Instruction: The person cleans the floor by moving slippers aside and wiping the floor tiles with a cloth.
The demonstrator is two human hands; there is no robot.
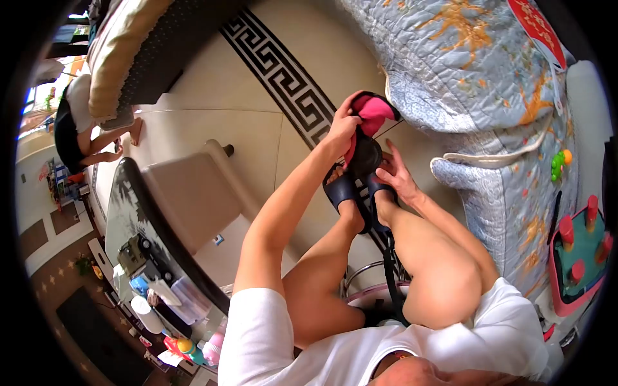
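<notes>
My left hand (346,125) is closed on the edge of a soft pink and black item (375,110), whose exact kind I cannot make out. Its pink inside faces up, and a dark rounded part (367,154) hangs below, over my feet. Beside that dark part is my right hand (400,175), fingers spread apart; whether a fingertip touches it is unclear. Dark slippers (340,191) are on my feet, just under both hands.
A patterned quilted cover (476,83) drapes over furniture on the right. To the left stand a beige plastic stool (187,186) and a glass-topped table (125,212) with clutter. Another person (74,125) sits at the far left. A pink-rimmed green item (579,257) lies right.
</notes>
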